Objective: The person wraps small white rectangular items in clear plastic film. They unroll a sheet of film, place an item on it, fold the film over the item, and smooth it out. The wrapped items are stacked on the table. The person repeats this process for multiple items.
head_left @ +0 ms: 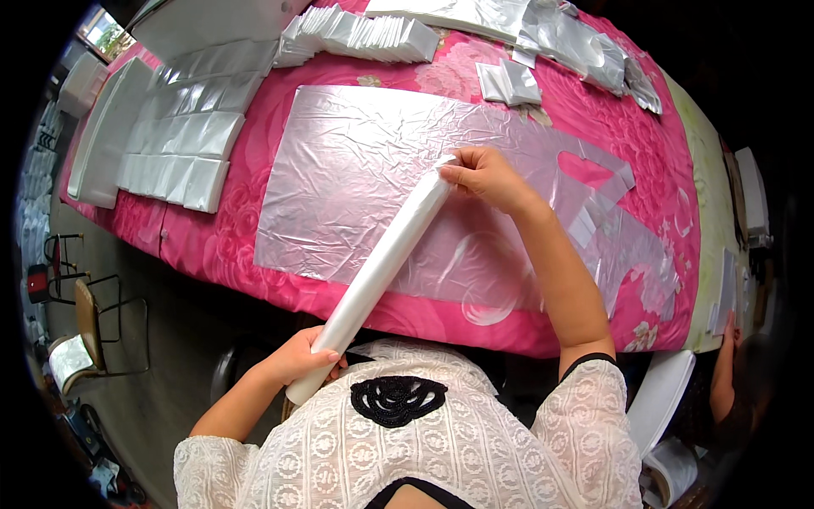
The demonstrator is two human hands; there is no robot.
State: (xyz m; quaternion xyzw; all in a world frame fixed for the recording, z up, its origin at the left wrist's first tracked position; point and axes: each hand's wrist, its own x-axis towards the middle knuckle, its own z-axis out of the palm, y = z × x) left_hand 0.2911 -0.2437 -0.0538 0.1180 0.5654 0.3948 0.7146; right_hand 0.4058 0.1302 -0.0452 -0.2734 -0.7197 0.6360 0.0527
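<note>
A long, narrow folded strip of white plastic film (381,259) slants across in front of me, from near my body up over the table. Its lower end is gripped by my left hand (307,355), fingers closed around it. My right hand (485,174) pinches the upper end between thumb and fingers. Under the strip, a large translucent plastic bag (331,170) lies spread flat and creased, with a handle-shaped cut-out on its right side. More handle-cut film (632,246) overlaps it at the right.
A pink floral cloth (212,246) covers the table. Folded white plastic packets (182,153) lie in rows at the left beside a white box (106,131). More packets (360,38) line the far side. A chair (89,327) stands left; another person's arm (723,373) shows at right.
</note>
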